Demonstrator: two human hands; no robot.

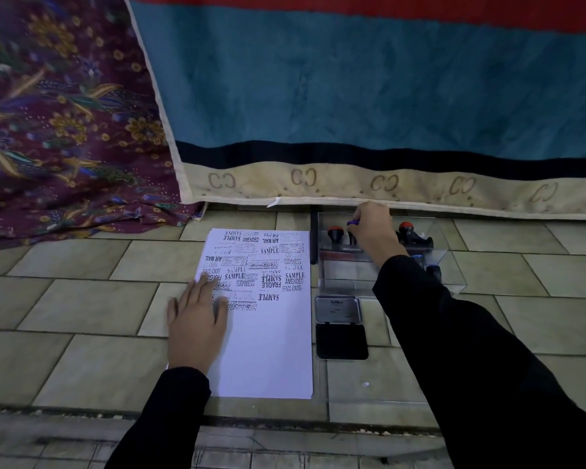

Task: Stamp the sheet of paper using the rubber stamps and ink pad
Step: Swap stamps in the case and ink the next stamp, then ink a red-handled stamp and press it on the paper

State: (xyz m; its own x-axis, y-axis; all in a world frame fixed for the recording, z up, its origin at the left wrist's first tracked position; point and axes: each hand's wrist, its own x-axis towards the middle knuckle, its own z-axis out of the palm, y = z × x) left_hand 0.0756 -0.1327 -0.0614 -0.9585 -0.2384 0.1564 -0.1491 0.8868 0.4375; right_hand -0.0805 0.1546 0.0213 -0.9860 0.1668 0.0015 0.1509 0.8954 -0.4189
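Note:
A white sheet of paper (268,350) lies on the tiled floor, its upper half crowded with black stamp prints. My left hand (197,319) rests flat on the sheet's left edge, fingers spread. To the right, an open ink pad (341,340) shows its black pad, with the lid (338,309) folded back. Beyond it stands a clear plastic tray (450,265) holding several rubber stamps, two with red tops (335,231) (406,228). My right hand (372,228) reaches into the tray's far side, fingers closed on a blue-topped stamp (352,223).
A teal blanket with a cream border (352,184) hangs down just behind the tray. Purple floral cloth (65,130) covers the far left. A step edge (251,414) runs across the floor just below the sheet.

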